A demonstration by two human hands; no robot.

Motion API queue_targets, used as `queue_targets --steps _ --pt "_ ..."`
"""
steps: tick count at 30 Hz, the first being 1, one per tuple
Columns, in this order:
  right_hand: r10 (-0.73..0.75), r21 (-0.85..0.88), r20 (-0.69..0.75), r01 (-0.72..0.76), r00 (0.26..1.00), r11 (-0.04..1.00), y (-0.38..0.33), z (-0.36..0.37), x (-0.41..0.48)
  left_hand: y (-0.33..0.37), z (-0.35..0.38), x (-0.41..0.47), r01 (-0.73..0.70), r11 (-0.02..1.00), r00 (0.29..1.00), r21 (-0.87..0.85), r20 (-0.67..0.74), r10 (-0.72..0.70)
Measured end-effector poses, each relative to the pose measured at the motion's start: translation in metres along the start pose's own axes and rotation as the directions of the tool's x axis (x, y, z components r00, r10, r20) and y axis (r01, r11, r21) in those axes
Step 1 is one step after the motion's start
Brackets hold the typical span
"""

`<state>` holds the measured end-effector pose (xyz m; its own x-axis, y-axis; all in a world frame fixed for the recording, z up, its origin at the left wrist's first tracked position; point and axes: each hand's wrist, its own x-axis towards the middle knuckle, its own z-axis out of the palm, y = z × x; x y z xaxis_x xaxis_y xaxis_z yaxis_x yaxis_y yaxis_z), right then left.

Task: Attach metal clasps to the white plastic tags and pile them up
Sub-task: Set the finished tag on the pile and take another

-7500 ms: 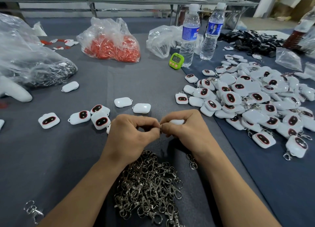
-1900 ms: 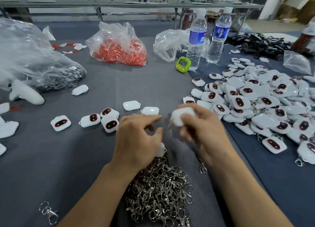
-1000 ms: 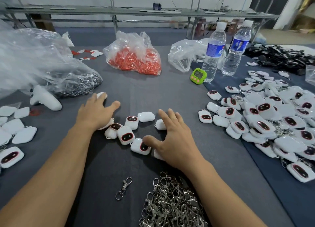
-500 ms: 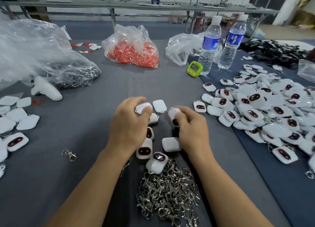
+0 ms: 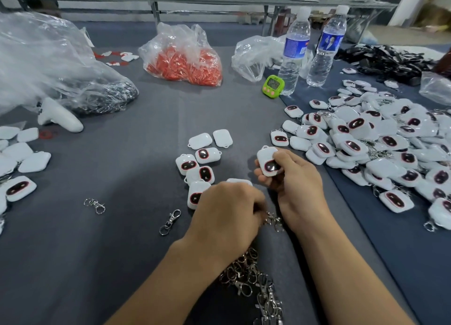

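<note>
My right hand [image 5: 296, 185] holds a white plastic tag [image 5: 268, 160] with a dark red-rimmed oval, lifted a little above the grey table. My left hand [image 5: 228, 215] is closed, knuckles up, with its fingertips pinched on a metal clasp [image 5: 274, 221] at the top of the clasp heap [image 5: 253, 288]. Several loose tags [image 5: 199, 165] lie just beyond my left hand. A big pile of finished tags [image 5: 371, 141] spreads over the right side. Two single clasps [image 5: 170, 221] [image 5: 95, 204] lie to the left.
More white tags [image 5: 19, 159] sit at the left edge. At the back are a bag of red parts [image 5: 185, 59], clear plastic bags [image 5: 48, 63], two water bottles [image 5: 294, 49], a green timer [image 5: 273, 85] and a white handle-shaped object [image 5: 59, 116].
My right hand has lifted one tag off the table and turned its face up. My left hand has drawn back from the loose tags to the clasp heap and pinched a clasp.
</note>
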<state>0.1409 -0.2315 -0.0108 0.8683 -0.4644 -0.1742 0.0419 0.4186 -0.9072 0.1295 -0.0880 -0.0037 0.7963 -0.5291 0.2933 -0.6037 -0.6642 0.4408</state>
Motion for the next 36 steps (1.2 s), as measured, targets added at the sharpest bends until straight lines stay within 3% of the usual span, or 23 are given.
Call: queue_targets --steps 2,4,8,11,18,25,31,36 --pt "0.038 -0.006 0.077 -0.038 0.996 0.999 0.0 -0.001 -0.001 -0.006 -0.001 0.008 0.057 0.995 0.997 -0.082 -0.046 -0.061" --pt "0.047 -0.072 0.138 -0.038 0.989 0.997 0.001 -0.002 -0.003 -0.011 -0.002 0.017 0.144 0.94 0.987 -0.31 -0.029 -0.16" --pt "0.043 -0.055 0.128 -0.036 0.991 0.998 0.0 0.001 -0.005 -0.021 -0.007 0.029 0.244 0.598 0.933 -0.763 0.018 -0.359" --pt "0.034 -0.084 0.115 -0.024 0.993 0.996 0.0 0.003 -0.006 -0.031 -0.005 0.033 0.208 0.488 0.884 -0.848 -0.051 -0.465" --pt "-0.165 -0.362 0.194 0.226 0.967 0.904 0.01 0.01 -0.012 -0.035 0.003 0.033 0.13 0.377 0.906 -0.917 -0.045 -0.421" --pt "-0.095 -0.331 0.222 0.166 0.971 0.929 0.006 0.011 -0.013 -0.034 0.002 0.03 0.088 0.358 0.897 -0.93 -0.082 -0.434" --pt "0.018 -0.263 0.248 0.049 0.969 0.964 0.005 0.013 -0.013 -0.033 0.003 0.03 0.054 0.5 0.875 -0.864 -0.2 -0.44" --pt "-0.026 -0.251 0.247 0.09 0.969 0.964 0.005 0.012 -0.012 -0.036 0.002 0.028 0.046 0.595 0.875 -0.803 -0.255 -0.411"
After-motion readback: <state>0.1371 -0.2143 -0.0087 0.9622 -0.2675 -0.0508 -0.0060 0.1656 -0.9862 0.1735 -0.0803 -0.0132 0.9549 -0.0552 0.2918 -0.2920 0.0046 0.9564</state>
